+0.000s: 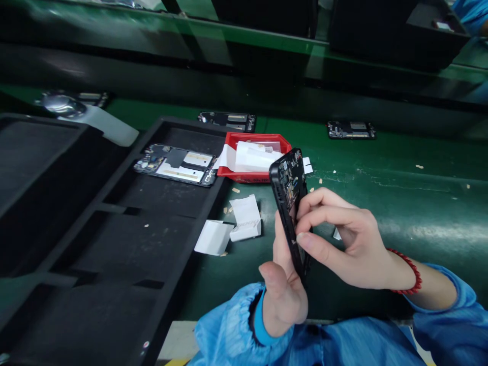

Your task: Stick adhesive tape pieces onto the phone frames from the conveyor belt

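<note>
My left hand (pixel 284 297) supports an opened phone (pixel 292 198) from behind, with the thumb sticking out free. The phone stands tilted almost on edge, its bare circuit parts facing right. My right hand (pixel 339 234) has thumb and fingertips drawn together against the inner face of the phone, low on its side. Whether something small sits between those fingertips is hidden. Just behind the phone is a red bin (pixel 251 178) holding white paper slips (pixel 253 156). Two folded white papers, one plain (pixel 214 237) and one printed (pixel 246 218), lie left of my left hand.
At left, a black compartment tray (pixel 125 249) carries another opened phone (pixel 179 165). Further opened phones lie behind, one at centre (pixel 229 121) and one at right (pixel 351 130). A white-handled tool (pixel 109 124) rests across the tray edge. Tan scraps dot the green surface (pixel 430 203).
</note>
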Tool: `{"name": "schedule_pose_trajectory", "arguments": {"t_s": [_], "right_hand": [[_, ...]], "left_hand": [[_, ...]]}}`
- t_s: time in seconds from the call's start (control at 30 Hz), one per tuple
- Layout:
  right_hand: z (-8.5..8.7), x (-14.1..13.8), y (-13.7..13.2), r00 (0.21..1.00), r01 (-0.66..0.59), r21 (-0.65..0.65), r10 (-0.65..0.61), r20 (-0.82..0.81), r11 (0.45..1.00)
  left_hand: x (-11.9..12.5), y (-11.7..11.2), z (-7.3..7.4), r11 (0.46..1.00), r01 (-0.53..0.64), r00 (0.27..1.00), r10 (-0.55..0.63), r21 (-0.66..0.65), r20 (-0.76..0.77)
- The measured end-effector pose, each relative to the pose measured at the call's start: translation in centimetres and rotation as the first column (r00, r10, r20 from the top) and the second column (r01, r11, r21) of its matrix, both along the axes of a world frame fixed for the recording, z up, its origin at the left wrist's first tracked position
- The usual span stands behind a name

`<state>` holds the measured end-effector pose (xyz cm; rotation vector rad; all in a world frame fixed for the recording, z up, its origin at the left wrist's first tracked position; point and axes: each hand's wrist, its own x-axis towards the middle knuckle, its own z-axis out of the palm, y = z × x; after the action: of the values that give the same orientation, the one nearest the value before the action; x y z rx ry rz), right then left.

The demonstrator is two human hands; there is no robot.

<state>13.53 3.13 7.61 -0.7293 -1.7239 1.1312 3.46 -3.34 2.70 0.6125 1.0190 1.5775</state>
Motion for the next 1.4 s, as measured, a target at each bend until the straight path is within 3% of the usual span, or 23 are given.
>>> {"name": "schedule_pose_trajectory", "arguments": {"t_s": [0.13,0.4,0.57,0.9,1.13,1.4], "right_hand": [[0.0,0.2,0.1,1.0,-0.027,-0.017,0.027,0.006,0.999],[0.0,0.6,0.7,0.993,-0.116,-0.058,0.115,-0.02,0.992],[0.2,1.0,1.2,0.98,-0.198,-0.049,0.198,0.011,0.979],[0.2,0.8,1.2,0.988,-0.153,0.006,0.153,-0.009,0.988],[0.1,0.8,1.3,0.983,-0.176,0.021,0.177,-0.04,0.984],[-0.3,0.5,0.8,0.998,-0.056,-0.023,0.055,-0.006,0.998]], "left_hand": [[0.1,0.4,0.3,0.981,0.014,0.995,-0.033,0.195,0.095],[0.2,0.8,0.8,0.975,0.01,0.992,-0.038,0.222,0.119],[0.0,1.0,1.3,0.982,0.039,0.993,-0.059,0.185,0.102],[-0.4,1.3,1.8,0.994,0.073,0.997,-0.072,0.08,-0.016],[-0.4,0.6,1.0,0.985,0.054,0.998,-0.05,0.163,-0.028],[0.1,0.7,0.6,0.997,0.004,0.999,-0.007,0.074,0.036]]}}
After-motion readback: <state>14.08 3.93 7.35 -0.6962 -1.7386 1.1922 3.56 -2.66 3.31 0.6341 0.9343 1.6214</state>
